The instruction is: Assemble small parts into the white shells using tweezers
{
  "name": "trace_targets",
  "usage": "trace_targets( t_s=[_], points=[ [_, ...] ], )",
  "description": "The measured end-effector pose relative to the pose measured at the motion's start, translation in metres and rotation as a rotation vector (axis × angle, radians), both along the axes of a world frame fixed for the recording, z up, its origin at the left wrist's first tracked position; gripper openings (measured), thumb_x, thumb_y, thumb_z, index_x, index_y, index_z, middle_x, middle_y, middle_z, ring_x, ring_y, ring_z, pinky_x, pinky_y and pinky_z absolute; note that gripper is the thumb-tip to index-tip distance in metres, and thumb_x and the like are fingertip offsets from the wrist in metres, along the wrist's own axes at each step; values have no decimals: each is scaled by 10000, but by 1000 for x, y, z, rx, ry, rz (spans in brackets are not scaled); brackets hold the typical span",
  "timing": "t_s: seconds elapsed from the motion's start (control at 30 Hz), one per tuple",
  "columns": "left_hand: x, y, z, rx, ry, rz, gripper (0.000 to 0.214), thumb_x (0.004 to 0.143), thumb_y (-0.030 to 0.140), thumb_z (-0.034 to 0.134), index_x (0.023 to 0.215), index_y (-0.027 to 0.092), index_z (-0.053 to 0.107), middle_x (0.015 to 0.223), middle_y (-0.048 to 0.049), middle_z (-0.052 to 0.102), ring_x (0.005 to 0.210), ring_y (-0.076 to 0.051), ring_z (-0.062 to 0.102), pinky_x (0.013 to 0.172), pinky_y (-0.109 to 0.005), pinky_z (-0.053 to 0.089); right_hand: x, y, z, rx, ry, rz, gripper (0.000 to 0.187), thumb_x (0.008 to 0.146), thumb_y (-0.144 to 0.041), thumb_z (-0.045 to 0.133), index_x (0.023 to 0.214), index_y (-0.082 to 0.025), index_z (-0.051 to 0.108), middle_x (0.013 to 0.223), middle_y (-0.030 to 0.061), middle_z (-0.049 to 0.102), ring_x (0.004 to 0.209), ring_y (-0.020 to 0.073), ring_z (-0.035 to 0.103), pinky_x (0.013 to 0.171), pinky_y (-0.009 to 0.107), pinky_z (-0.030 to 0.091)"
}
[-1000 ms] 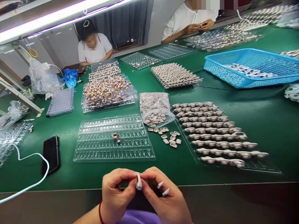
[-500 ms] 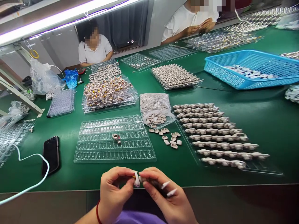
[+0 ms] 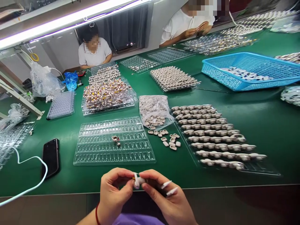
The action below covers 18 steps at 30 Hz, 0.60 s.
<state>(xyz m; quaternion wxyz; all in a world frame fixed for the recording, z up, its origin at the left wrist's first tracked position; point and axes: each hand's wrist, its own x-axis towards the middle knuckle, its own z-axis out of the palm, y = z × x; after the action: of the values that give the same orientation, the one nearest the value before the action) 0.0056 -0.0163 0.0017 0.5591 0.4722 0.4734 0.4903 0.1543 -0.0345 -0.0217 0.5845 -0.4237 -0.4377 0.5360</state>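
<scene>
Both of my hands pinch one small white earbud part point(image 3: 138, 181) just above the near edge of the green table point(image 3: 257, 122). My left hand point(image 3: 113, 195) holds its left end, my right hand point(image 3: 164, 195) its right end, with long white nails sticking out. Straight ahead lies a clear plastic tray point(image 3: 114, 153), with one or two small parts point(image 3: 116, 139) in its middle. To the right, loose small shells point(image 3: 170, 139) lie by a plastic bag point(image 3: 153, 109) of more. Further right a tray point(image 3: 220, 137) holds rows of the same white parts.
A black phone point(image 3: 50, 157) and a white cable point(image 3: 30, 162) lie at the left. A blue basket point(image 3: 250, 70) stands at the far right. More filled trays point(image 3: 107, 92) cover the far table, where two other people point(image 3: 93, 50) sit working.
The white part has turned from upright to lying sideways between my fingertips. My hands stay at the table's edge; the view has shifted slightly.
</scene>
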Motion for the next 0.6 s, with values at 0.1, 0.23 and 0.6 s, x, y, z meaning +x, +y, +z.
trace_targets(
  t_s=[0.1,0.23,0.6],
  points=[
    [0,1,0,-54,-61,2,120,684,239,824,762,166,770,741,-56,772,660,-160,707,640,-213,569,2,2,-3,39,-61,-19,180,834,-386,717,890,-216,736,773,47,702,690,186,658,620,251,555],
    [-1,4,-1,-181,-157,24,176,630,256,865,732,154,765,701,-55,771,621,-142,686,609,-203,547,6,2,-6,-52,-33,-58,265,800,-462,732,881,-210,717,737,42,675,641,175,620,573,244,534],
    [2,7,1,-250,-253,17,202,573,240,902,704,162,769,647,-26,760,582,-108,663,596,-175,524,-3,9,5,113,52,-15,127,852,-364,702,877,-241,719,770,10,608,639,141,596,577,210,505]
  ],
)
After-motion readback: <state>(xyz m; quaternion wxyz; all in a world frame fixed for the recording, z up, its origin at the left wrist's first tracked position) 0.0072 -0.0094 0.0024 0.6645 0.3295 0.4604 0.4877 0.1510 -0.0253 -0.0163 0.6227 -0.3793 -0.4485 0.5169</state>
